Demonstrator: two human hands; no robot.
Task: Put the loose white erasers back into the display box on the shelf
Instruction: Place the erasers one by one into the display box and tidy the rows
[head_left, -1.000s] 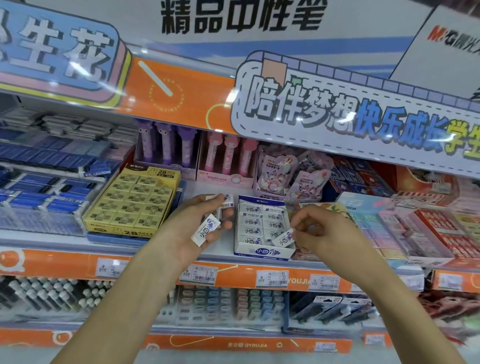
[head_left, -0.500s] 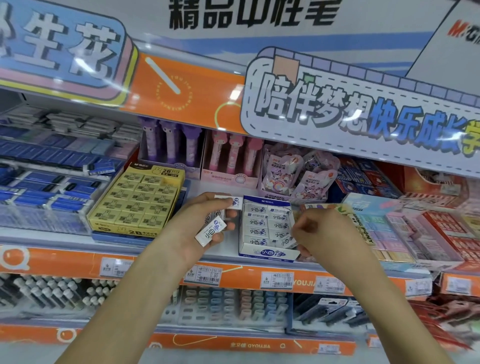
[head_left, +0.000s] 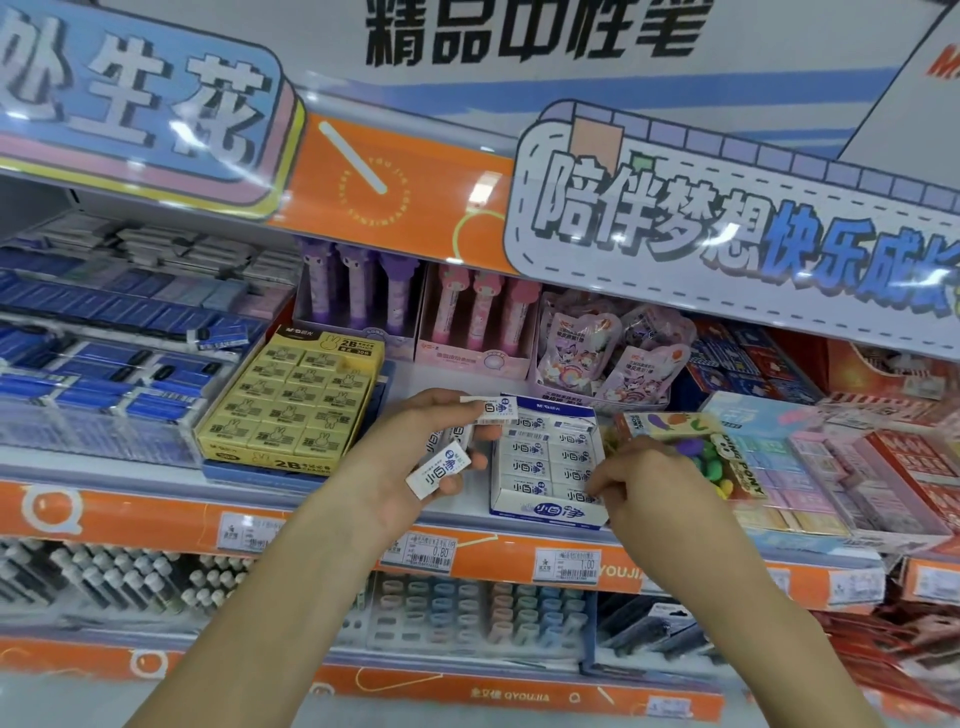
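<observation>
Left hand (head_left: 415, 457) closed around a handful of white erasers (head_left: 439, 467), kept beside the display box (head_left: 548, 512) on the shelf (head_left: 156, 467) as ready stock. Right hand (head_left: 649, 483) fingertips pinched at the box's front right row, apparently seating one; eraser hidden.

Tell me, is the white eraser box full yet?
Not yet, probably. The left hand holds loose erasers outside the display box, whose visible rows look filled.

Printed "小白净" on the display box (head_left: 548, 512) front and on the eraser (head_left: 438, 470) in the left grip (head_left: 410, 467). Marked "2B" on the yellow eraser box (head_left: 291, 400). Priced "0.80" and "1.00" on the shelf tags (head_left: 426, 552), with "YOUJIA" along the orange shelf strip (head_left: 621, 574).
</observation>
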